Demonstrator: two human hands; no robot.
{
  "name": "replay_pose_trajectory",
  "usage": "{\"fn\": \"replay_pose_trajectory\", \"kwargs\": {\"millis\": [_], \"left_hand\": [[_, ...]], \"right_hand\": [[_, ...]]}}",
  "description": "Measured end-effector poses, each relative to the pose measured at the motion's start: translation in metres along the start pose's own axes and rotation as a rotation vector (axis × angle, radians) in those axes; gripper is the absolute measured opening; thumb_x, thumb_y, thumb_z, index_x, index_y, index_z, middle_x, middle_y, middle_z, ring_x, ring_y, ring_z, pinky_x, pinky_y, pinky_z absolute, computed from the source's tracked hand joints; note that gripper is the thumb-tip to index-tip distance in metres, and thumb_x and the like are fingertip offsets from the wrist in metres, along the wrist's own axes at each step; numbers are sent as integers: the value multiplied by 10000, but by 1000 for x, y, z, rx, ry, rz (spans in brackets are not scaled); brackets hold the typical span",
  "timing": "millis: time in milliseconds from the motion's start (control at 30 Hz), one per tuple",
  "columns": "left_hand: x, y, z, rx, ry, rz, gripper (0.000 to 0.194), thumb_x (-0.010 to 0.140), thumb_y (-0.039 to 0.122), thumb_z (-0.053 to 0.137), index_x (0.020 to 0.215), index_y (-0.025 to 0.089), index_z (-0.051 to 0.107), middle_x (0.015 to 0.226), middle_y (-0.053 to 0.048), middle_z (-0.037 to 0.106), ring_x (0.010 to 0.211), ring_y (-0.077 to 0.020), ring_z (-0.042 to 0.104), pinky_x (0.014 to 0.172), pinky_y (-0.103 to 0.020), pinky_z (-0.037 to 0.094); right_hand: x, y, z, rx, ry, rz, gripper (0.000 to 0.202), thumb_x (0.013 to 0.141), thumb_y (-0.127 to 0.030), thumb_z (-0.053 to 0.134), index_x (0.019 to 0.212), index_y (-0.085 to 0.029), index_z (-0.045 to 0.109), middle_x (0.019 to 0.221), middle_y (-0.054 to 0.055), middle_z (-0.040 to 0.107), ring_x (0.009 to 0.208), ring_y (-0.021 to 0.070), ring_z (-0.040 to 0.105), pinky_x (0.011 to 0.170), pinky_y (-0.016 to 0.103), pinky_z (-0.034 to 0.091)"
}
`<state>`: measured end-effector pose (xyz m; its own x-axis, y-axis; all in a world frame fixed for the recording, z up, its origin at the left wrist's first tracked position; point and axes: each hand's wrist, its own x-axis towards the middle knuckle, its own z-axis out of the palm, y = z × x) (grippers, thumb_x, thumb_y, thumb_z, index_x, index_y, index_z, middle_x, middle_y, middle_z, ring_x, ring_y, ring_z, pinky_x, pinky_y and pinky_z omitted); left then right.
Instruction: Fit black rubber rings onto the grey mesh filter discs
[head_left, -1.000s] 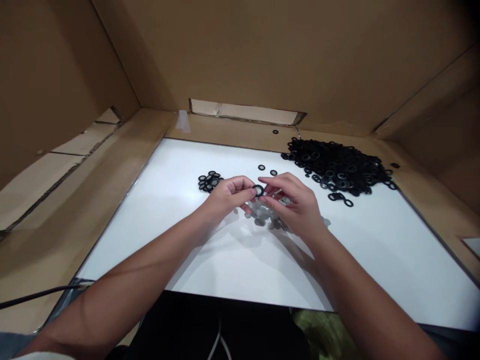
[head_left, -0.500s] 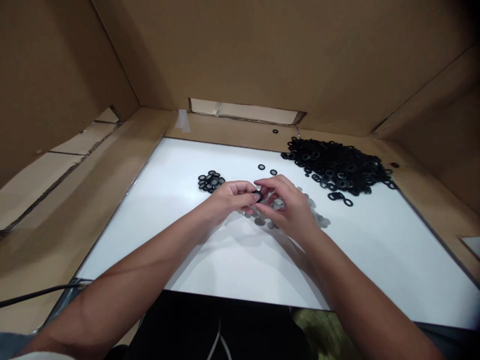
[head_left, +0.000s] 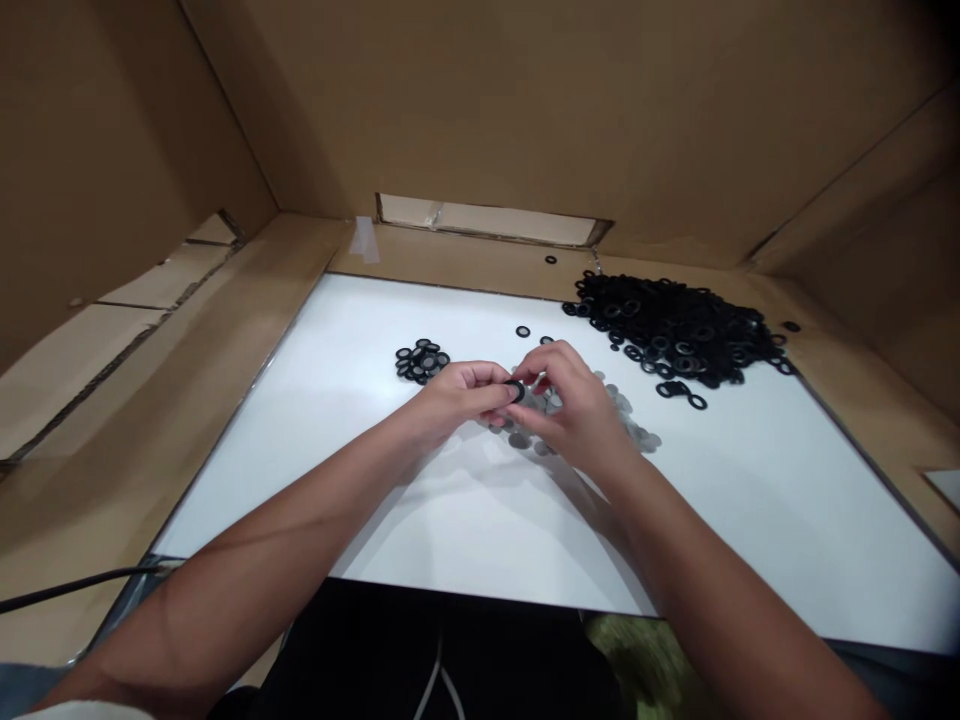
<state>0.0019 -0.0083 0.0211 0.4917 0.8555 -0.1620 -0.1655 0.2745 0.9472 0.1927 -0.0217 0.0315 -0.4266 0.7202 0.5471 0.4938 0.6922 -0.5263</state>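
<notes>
Hovering over the middle of the white surface, a black ring is pinched by the left hand; whether it is also gripped by the curved right hand cannot be told. The far right corner is covered by piled rings; open room is seen along the right edge.

A white board bore grey discs. Left of the discs lay a cluster of filled rings; beyond the discs, two more filled rings; beyond and right of the discs, a heap of black rings.
</notes>
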Motion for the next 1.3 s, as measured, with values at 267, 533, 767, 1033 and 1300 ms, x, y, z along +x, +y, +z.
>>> {"fn": "replay_pose_trajectory", "kwargs": {"millis": [267,533,767,1033,1300], "left_hand": [[2,-2,1,0,17,-19,149,772,261,742,809,139,665,698,2,624,633,-94,589,715,-277,497],[1,-3,1,6,23,-4,136,802,253,705,774,138,638,694,2,612,626,-90,580,693,-264,485],[1,0,2,7,39,0,145,804,258,698,754,146,621,633,23,573,592,-84,548,695,-271,486],[3,-4,-2,-11,32,-22,155,798,271,718,768,144,635,662,17,583,608,-87,560,700,-274,493],[1,-2,-1,33,29,-18,183,793,274,719,730,144,607,665,14,580,632,-91,567,710,-268,478]], "right_hand": [[2,4,3,23,-36,-20,253,859,-168,702,1053,-284,589,1059,55,584,979,230,598,795,398,534],[2,8,3,59,-83,-30,334,851,-190,727,1138,-283,583,1130,70,576,1042,235,592,846,400,522],[3,8,8,44,-14,15,387,792,-211,782,1086,-279,539,1040,45,591,964,233,590,738,373,515],[3,10,10,20,21,41,357,774,-199,789,1014,-270,536,1017,45,584,960,242,591,738,380,515],[3,12,14,6,8,39,286,797,-169,739,987,-274,553,1021,39,575,977,239,596,787,390,517]]}}
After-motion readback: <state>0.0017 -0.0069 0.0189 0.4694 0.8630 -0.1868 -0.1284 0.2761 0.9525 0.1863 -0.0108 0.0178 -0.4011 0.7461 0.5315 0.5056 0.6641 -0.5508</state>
